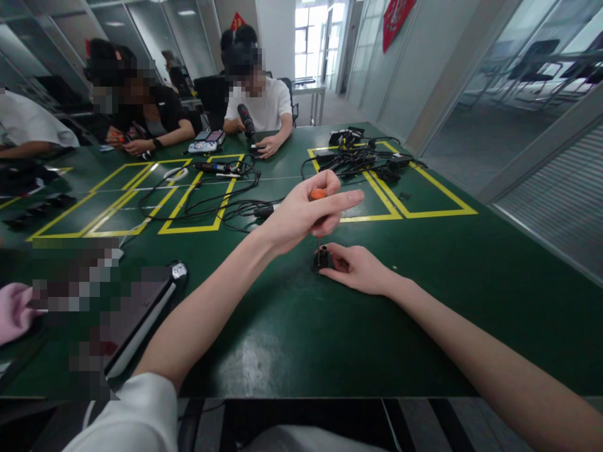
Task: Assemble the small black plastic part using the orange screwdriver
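Note:
My left hand (pixel 313 207) is wrapped round the orange handle of a screwdriver (pixel 318 194), its thin shaft pointing down. The shaft reaches a small black part (pixel 321 259) that stands on the green table (pixel 282 314). From the right, my right hand (pixel 355 269) pinches the black part between thumb and fingers. The place where the tip meets the part is too small to make out.
Behind my hands lie a pile of black cables (pixel 358 157), yellow tape outlines (pixel 193 230) and a cabled black tool (pixel 219 167). A tablet-like device (pixel 136 307) is at the left. Across the table, a person (pixel 264 100) holds a power screwdriver (pixel 245 119).

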A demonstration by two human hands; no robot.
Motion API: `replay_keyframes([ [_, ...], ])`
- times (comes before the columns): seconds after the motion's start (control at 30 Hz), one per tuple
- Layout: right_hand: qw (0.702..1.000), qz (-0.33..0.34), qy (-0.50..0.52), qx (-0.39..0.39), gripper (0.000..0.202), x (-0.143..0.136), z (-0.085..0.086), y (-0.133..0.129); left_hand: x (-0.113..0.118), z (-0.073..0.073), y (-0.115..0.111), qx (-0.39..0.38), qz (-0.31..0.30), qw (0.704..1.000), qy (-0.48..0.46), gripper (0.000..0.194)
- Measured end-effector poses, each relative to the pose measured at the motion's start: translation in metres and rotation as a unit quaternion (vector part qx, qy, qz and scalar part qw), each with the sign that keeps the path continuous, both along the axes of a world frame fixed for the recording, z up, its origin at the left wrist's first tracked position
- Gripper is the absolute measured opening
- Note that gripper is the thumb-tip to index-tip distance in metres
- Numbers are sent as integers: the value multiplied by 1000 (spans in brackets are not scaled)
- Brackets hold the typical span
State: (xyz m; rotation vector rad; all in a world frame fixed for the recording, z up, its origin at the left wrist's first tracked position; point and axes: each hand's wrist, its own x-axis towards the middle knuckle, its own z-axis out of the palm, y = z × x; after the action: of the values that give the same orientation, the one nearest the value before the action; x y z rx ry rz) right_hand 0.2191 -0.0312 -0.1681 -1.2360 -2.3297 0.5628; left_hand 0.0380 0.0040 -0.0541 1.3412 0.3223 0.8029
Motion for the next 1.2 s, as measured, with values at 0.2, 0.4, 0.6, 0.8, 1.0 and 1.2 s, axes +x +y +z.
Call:
replay_keyframes([
  [0.2, 1000, 5, -6, 8, 24, 1, -1, 1, -2, 9, -1, -41, -29, 999, 7, 29],
  [0.4, 1000, 5, -9, 4, 25, 1, 0, 1, -9, 8, 6, -7, -51, 998, 33, 22],
  [0.6, 1000, -3, -8, 0, 23, 0, 1, 0, -5, 2, 1, 15, -36, 999, 6, 37],
  [0.8, 1000, 2, -10, -3, 23, -1, 0, 0, -4, 7, 0, -9, -25, 999, 36, 27],
  [1.0, 1000, 2, -17, 7, 23, 0, -1, 0, -7, 6, 4, 10, -59, 998, 28, 28],
  [1.2, 1000, 1, -5, 1, 21, 0, -1, 0, -2, -1, -2, 19, -62, 998, 4, 40],
])
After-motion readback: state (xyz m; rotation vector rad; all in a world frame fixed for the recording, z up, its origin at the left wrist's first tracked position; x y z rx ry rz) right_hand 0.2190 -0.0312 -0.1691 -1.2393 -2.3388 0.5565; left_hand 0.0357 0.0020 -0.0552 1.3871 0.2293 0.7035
